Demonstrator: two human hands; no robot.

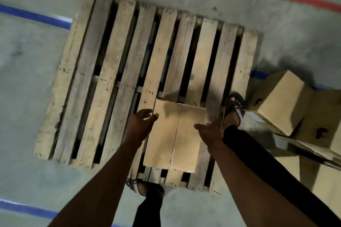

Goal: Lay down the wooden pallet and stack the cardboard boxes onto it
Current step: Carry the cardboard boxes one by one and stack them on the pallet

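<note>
In the head view, the wooden pallet [147,83] lies flat on the grey concrete floor [27,88] and fills the middle of the picture. One cardboard box [175,136] rests on the slats, at about 5 o'clock from the pallet's centre, near the edge closest to you, with its taped seam facing up.

Your left hand [141,122] is at the box's 9 o'clock side; the fingers are loosely spread and slightly bent, close to the far left corner, and they do not grip it. Your right hand [210,129] is at the box's 3 o'clock side, also relaxed and open, just beside the box edge. If they touch the cardboard, I cannot tell.

Your right foot in a sandal [233,110] stands at the pallet's right edge. More boxes [284,101] are piled at 3 o'clock, off the pallet.
</note>
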